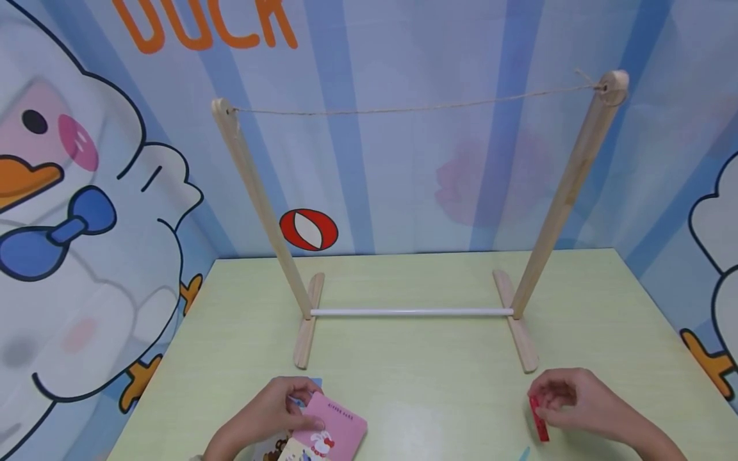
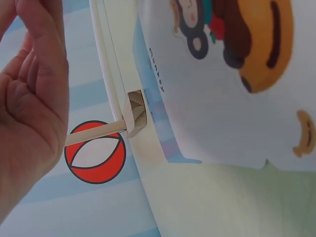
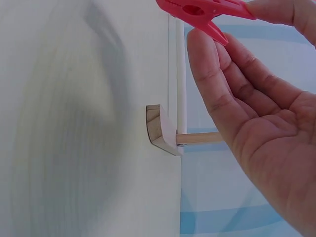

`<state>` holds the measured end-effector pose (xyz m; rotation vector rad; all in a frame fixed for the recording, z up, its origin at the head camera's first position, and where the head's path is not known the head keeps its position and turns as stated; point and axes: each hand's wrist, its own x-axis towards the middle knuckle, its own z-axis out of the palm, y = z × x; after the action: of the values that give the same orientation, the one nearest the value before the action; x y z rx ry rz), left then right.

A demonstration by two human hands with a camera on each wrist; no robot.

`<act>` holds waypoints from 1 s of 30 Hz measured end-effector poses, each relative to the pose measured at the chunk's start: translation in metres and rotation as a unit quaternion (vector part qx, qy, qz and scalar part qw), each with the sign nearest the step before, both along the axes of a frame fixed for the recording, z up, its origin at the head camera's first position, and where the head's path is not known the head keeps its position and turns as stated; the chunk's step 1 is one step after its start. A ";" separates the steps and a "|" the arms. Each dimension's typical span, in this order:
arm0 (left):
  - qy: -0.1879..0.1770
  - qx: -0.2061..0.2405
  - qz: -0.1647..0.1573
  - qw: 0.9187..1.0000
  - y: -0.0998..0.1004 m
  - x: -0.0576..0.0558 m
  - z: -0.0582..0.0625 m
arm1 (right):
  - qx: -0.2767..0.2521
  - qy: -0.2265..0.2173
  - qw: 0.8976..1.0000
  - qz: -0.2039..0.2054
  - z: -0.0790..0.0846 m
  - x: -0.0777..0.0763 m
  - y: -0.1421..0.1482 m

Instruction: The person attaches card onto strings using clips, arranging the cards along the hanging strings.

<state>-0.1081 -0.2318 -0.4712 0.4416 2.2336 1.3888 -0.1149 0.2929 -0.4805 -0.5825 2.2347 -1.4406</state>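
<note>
At bottom left of centre, our left hand [image 1: 277, 408] is pinching the pink card [image 1: 346, 426]; at lower right, our right hand [image 1: 585, 404] is pinching the red clip [image 1: 540, 424]. We're apparently gathering these 2; next is likely calling for raising them toward the upper string [image 1: 403, 110].

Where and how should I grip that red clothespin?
Best to pinch the red clothespin by its two splayed handles, thumb on one, fingertip on the other, coming from the right in the right wrist view. The handles flare apart there, opposite the toothed jaws, so squeezing should open it. The right hand pinches it there.
</note>
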 end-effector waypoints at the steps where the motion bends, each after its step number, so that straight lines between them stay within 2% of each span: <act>1: -0.001 0.001 0.002 1.000 0.000 0.000 0.001 | -0.001 0.005 1.000 0.001 0.001 -0.001 0.000; 11: 0.004 -0.002 0.014 1.000 -0.003 -0.003 0.004 | -0.011 0.018 1.000 0.007 0.007 -0.007 -0.004; 18: 0.002 -0.005 0.031 1.000 -0.005 -0.004 0.004 | -0.035 0.056 0.998 0.017 0.009 -0.010 -0.005; 22: 0.002 -0.001 0.038 0.999 -0.005 -0.005 0.005 | -0.042 0.058 0.997 0.019 0.012 -0.011 -0.006; 30: 0.027 -0.003 0.030 0.999 -0.005 -0.009 0.011 | -0.031 0.059 0.998 0.015 0.016 -0.014 -0.007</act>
<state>-0.1167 -0.2372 -0.4603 0.4193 2.3111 1.4162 -0.1290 0.2857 -0.4648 -0.7379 2.2664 -1.5017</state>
